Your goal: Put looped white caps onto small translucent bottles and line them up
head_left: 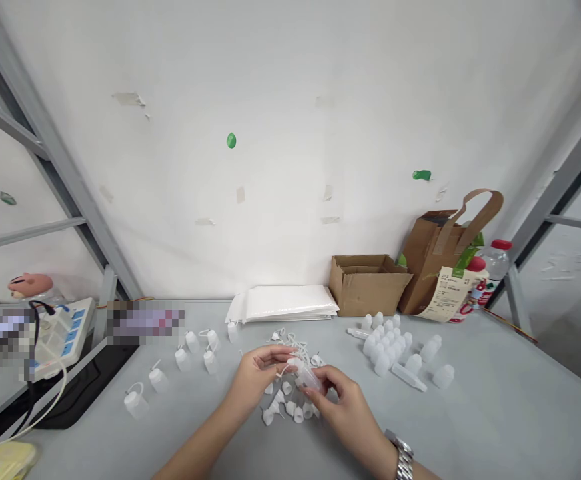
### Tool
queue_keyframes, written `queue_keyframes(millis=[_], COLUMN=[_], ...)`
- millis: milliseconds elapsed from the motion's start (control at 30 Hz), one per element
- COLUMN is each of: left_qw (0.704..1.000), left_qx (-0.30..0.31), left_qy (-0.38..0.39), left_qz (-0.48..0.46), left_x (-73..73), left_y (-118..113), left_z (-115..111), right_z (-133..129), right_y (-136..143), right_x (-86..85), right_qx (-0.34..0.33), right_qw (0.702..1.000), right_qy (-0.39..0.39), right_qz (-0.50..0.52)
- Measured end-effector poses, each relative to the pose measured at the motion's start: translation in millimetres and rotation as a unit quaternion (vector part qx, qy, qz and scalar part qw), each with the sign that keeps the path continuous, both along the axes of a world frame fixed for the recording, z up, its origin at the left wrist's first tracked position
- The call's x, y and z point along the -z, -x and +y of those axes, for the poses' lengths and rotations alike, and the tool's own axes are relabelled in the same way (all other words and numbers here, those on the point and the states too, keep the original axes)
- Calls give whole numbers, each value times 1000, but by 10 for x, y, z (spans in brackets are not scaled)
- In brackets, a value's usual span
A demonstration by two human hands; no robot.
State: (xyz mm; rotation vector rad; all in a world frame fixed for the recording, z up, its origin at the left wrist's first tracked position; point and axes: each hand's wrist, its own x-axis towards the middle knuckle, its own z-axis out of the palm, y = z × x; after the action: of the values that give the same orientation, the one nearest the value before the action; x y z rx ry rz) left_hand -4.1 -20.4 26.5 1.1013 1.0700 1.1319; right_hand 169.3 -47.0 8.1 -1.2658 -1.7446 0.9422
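Note:
Between my hands lies a small translucent plastic bottle (309,378), tilted, with a white cap (295,363) at its upper left end. The fingers of my left hand (260,373) close round the cap. My right hand (337,397) grips the bottle's body between thumb and fingers. Beneath and around them is a pile of loose white caps (297,414), several with thin straps. Capped bottles (210,361) stand scattered to the left. On the right, uncapped bottles (381,353) stand in a cluster, with a couple lying on their sides.
White padded envelopes (285,303) lie against the wall beside an open cardboard box (370,293). A brown paper bag (427,260) and a red-capped bottle (499,260) stand at the back right. At left are a power strip (67,340), cables and a black mat (90,387).

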Motion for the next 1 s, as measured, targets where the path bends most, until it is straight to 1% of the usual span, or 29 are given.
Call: queue_keyframes(millis=[100, 200, 300, 400, 533, 633, 733, 833, 933, 1000], left_qw=[999, 998, 998, 996, 986, 983, 987, 993, 998, 999], left_qx=[-11, -31, -25, -18, -22, -9, -22, -35, -45, -45], left_qy=[23, 24, 21, 34, 65, 59, 56, 49, 23, 10], left_qz=[-33, -47, -52, -82, -151, -171, -150, -97, -25, -12], left_x=[-37, -84, -103, -81, -23, 12, 9, -39, -92, -107], left_y=[-31, -64, -76, -86, -129, -160, -165, -148, -127, -120], left_z=[-42, -78, -87, -91, -124, -138, -131, -124, -122, -120], right_z=[-21, -46, -60, -66, -82, -96, -96, -92, -100, -108], right_y=[-12, -22, -29, -35, -42, -41, -36, -38, -45, -48], right_x=[-41, -77, -99, -106, -92, -60, -26, -13, -35, -68], right_qx=[3, 5, 5, 3, -4, -1, 5, 7, 2, -4], right_qw=[999, 995, 990, 984, 974, 965, 953, 941, 948, 961], right_qy=[-46, -90, -129, -167, -213, -244, -280, -312, -293, -253], right_qz=[-27, -43, -52, -64, -79, -94, -114, -130, -126, -109])
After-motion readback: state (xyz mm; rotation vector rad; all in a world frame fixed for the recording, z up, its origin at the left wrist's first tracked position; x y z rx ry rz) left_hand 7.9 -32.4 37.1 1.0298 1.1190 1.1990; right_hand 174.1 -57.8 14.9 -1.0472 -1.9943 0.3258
